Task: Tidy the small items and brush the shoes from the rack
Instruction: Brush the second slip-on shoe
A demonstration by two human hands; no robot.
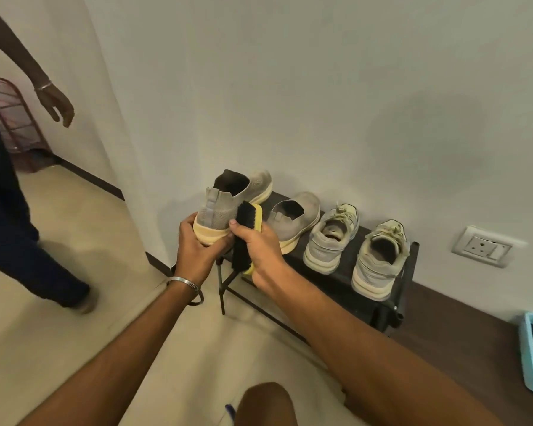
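Left hand (197, 241) grips grey shoe (228, 207) — right hand (259, 244) holds brush (246, 238)

Single head-worn wide-angle view, no second view to share anything with. Looks forward and down over both forearms. Near field: left hand (197, 241) and right hand (260, 250), close to lens. Beyond them, the low black metal shoe rack (379, 305) against the far white wall (320, 87). Edges bow from lens distortion.

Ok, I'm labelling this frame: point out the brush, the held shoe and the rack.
brush (243, 229), head view, on the black bristles.
held shoe (217, 212), head view, on the grey heel.
rack (346, 265), head view, on the bare top shelf.
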